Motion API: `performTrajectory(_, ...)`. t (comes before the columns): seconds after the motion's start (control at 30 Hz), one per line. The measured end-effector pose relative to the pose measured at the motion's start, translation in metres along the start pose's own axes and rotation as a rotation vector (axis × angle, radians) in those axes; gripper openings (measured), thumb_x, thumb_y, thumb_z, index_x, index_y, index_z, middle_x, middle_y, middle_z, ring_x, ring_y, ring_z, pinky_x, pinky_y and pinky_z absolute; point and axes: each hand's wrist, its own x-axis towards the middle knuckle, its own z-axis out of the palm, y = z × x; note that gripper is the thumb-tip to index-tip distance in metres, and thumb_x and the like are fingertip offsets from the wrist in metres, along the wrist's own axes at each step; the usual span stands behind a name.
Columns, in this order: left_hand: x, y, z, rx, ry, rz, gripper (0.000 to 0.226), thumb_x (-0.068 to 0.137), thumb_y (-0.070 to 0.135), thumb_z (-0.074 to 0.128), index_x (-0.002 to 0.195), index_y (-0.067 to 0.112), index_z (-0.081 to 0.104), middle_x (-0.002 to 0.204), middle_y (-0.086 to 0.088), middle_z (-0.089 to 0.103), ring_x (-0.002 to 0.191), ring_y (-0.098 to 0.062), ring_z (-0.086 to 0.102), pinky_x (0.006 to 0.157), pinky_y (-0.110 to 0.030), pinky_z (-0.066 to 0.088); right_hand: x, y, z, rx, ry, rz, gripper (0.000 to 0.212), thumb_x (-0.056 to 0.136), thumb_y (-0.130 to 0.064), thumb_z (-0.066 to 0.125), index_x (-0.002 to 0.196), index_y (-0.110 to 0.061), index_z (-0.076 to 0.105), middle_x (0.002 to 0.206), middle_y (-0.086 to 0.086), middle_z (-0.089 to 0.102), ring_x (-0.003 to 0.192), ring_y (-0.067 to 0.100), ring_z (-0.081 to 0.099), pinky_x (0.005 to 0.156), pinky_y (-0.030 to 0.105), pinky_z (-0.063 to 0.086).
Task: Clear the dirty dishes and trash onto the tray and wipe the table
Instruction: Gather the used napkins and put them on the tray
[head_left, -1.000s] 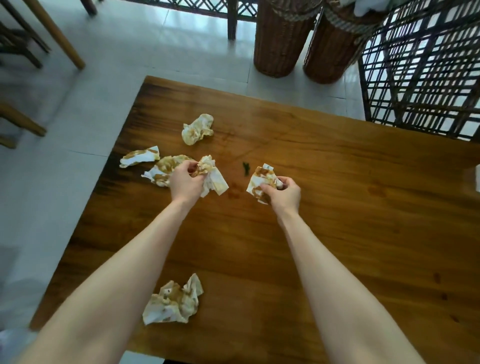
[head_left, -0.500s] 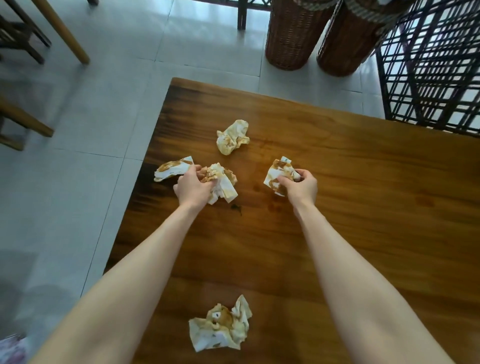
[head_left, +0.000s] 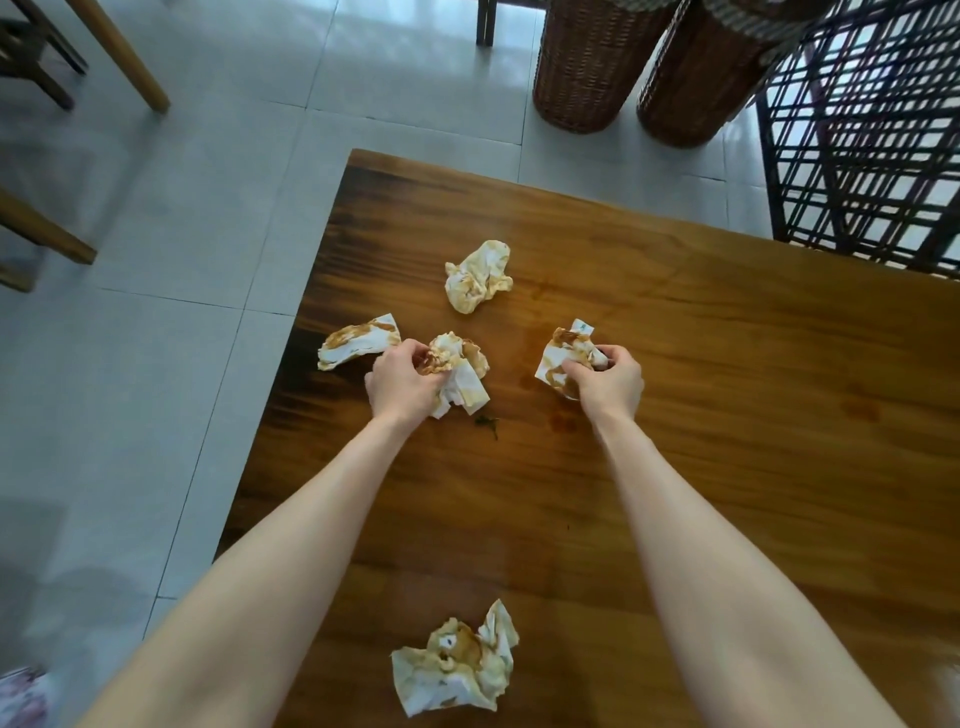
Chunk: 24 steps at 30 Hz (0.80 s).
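Several crumpled, brown-stained paper napkins lie on the wooden table (head_left: 727, 415). My left hand (head_left: 402, 382) grips one bunched napkin (head_left: 462, 371) near the table's left edge. My right hand (head_left: 608, 382) grips another stained napkin (head_left: 563, 353) further right. Just left of my left hand lies a flat stained napkin (head_left: 358, 340). Another napkin (head_left: 478, 278) sits beyond both hands, and one more napkin (head_left: 457, 660) rests close to me between my forearms. No tray or dishes show in view.
A small green scrap (head_left: 488, 423) and brown smears (head_left: 563, 423) mark the wood near my hands. Two wicker baskets (head_left: 587, 62) and a dark lattice frame (head_left: 862, 130) stand past the far edge. Wooden furniture legs (head_left: 119, 57) stand on the tiled floor at left.
The view has swung left, so the table sits further right in frame. My left hand has gathered its napkin into a tighter bunch; my right hand keeps hold of its napkin.
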Motion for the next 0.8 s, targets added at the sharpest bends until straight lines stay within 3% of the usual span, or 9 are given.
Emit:
performTrajectory(0.1,-0.002,-0.001,-0.005,-0.155,-0.016,0.007,0.037,0.083,0.025,0.075,0.116,0.012,0.064,0.113,-0.003,0.066,0.103,-0.015,0.061,0.083,-0.028,0.053,-0.004,-0.007,0.004,0.079,-0.006,-0.004,0.034,0.079,-0.020,0.078,0.108,-0.017,0.061,0.107,0.000,0.067,0.088,0.011,0.064,0.070,0.023,0.055)
performTrajectory(0.3,0.005,-0.012,-0.036,-0.322,0.102,0.020,0.040,0.082,0.026,0.075,0.118,0.015,0.061,0.113,0.002,0.064,0.096,-0.005,0.056,0.070,-0.010,0.044,-0.011,-0.050,0.040,0.209,-0.117,-0.091,0.032,0.073,-0.016,0.081,0.098,-0.020,0.062,0.098,-0.001,0.068,0.087,0.013,0.067,0.074,0.028,0.058)
performTrajectory(0.37,0.011,-0.019,-0.047,-0.316,0.132,-0.001,0.043,0.082,0.029,0.076,0.120,0.015,0.060,0.115,0.001,0.064,0.096,-0.005,0.055,0.074,-0.015,0.046,-0.011,-0.065,0.057,0.224,-0.146,-0.115,0.034,0.073,-0.016,0.081,0.100,-0.017,0.062,0.100,0.001,0.069,0.087,0.014,0.067,0.073,0.026,0.057)
performTrajectory(0.43,0.018,-0.027,-0.052,-0.261,0.135,-0.019,0.045,0.083,0.033,0.074,0.122,0.015,0.060,0.118,-0.002,0.064,0.101,-0.010,0.057,0.088,-0.028,0.048,-0.008,-0.076,0.073,0.215,-0.162,-0.128,0.036,0.073,-0.017,0.081,0.104,-0.015,0.063,0.102,0.002,0.069,0.089,0.014,0.066,0.072,0.024,0.055)
performTrajectory(0.5,0.026,-0.036,-0.053,-0.120,0.133,-0.034,0.045,0.085,0.038,0.070,0.123,0.014,0.062,0.122,-0.005,0.062,0.112,-0.019,0.055,0.099,-0.039,0.038,-0.004,-0.085,0.090,0.184,-0.174,-0.135,0.041,0.074,-0.017,0.081,0.110,-0.013,0.062,0.106,0.002,0.069,0.092,0.015,0.066,0.070,0.021,0.053)
performTrajectory(0.57,0.029,-0.039,-0.049,-0.013,0.152,-0.056,0.045,0.086,0.041,0.068,0.122,0.015,0.063,0.129,-0.007,0.054,0.120,-0.023,0.044,0.102,-0.040,0.031,0.002,-0.088,0.098,0.127,-0.171,-0.147,0.043,0.075,-0.019,0.080,0.113,-0.012,0.062,0.109,0.002,0.067,0.094,0.015,0.064,0.070,0.019,0.051)
performTrajectory(0.67,0.032,-0.044,-0.045,0.005,0.194,-0.060,0.042,0.084,0.042,0.070,0.116,0.016,0.066,0.137,-0.006,0.042,0.128,-0.024,0.034,0.108,-0.040,0.026,0.009,-0.089,0.107,0.009,-0.131,-0.189,0.044,0.076,-0.022,0.079,0.115,-0.013,0.061,0.121,0.003,0.052,0.100,0.015,0.056,0.085,0.024,0.049)
performTrajectory(0.73,0.035,-0.047,-0.045,-0.012,0.176,-0.049,0.042,0.083,0.041,0.071,0.116,0.015,0.066,0.138,-0.006,0.043,0.127,-0.024,0.035,0.106,-0.039,0.028,0.012,-0.089,0.110,-0.046,-0.109,-0.219,0.044,0.076,-0.023,0.080,0.114,-0.013,0.062,0.126,0.003,0.043,0.106,0.017,0.053,0.092,0.027,0.048)
performTrajectory(0.8,0.035,-0.049,-0.046,-0.036,0.160,-0.034,0.042,0.083,0.039,0.072,0.117,0.015,0.066,0.134,-0.006,0.048,0.123,-0.024,0.039,0.101,-0.037,0.033,0.012,-0.089,0.112,-0.075,-0.111,-0.236,0.044,0.076,-0.022,0.080,0.116,-0.012,0.062,0.128,0.004,0.047,0.112,0.020,0.053,0.096,0.032,0.048)
